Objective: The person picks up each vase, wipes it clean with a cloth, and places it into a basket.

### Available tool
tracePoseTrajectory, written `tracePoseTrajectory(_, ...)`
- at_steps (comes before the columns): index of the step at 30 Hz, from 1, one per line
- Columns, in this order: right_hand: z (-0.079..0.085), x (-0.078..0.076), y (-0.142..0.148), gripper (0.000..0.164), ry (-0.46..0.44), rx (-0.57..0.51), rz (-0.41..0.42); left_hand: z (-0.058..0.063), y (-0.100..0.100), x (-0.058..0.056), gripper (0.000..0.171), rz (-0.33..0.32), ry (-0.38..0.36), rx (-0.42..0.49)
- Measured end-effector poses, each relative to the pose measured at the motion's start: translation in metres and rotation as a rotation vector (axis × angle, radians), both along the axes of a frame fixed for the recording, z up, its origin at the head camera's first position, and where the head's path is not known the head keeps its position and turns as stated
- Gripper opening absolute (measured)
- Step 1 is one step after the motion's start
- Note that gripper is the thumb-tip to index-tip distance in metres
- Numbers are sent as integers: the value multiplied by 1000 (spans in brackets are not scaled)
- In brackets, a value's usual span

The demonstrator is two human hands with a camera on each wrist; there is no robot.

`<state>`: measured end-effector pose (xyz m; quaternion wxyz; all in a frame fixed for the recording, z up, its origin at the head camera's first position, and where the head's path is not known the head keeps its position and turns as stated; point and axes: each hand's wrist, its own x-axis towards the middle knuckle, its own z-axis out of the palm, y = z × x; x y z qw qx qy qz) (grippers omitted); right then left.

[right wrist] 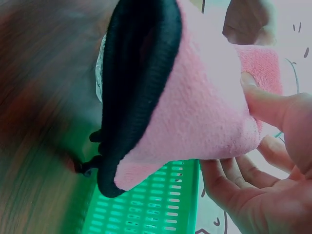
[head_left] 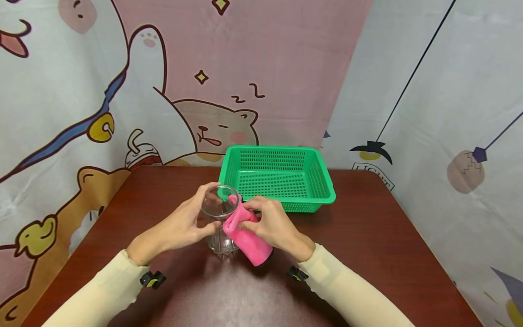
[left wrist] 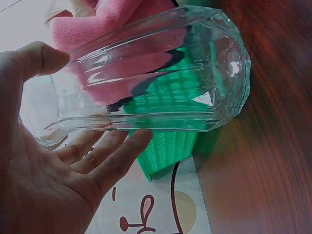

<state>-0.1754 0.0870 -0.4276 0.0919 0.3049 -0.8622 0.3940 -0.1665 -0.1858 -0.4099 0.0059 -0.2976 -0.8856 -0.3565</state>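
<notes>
A clear glass vase with a ribbed lower body and a wide round mouth is held near its rim by my left hand. In the left wrist view, the thumb lies on one side of the vase and the fingers on the other. My right hand pinches a pink fluffy cloth between thumb and fingers. The cloth's upper end lies at the vase mouth, and its lower part hangs beside the glass. Dark edging runs along the cloth in the right wrist view.
Just behind the hands, a green slotted plastic basket stands on the dark reddish-brown table. A cartoon-printed curtain rises at the table's back and along both sides.
</notes>
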Motion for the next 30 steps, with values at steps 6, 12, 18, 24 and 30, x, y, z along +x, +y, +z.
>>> tracePoseTrajectory(6, -1, 0, 2, 30, -11, 39, 8, 0, 0, 0, 100, 1, -4, 1)
tracePoseTrajectory(12, -3, 1, 3, 28, -21, 62, 12, 0, 0, 0, 99, -5, -4, 4)
tracePoseTrajectory(18, -6, 2, 3, 27, -34, 77, 8, -1, 0, 0, 99, -6, -9, 6)
tracePoseTrajectory(24, -10, 2, 4, 26, -48, 102, 2, -2, -1, -1, 99, -8, 3, 2)
tracePoseTrajectory(30, -16, 0, 4, 19, -53, 160, -2, -1, -1, 0, 99, 1, -9, 1)
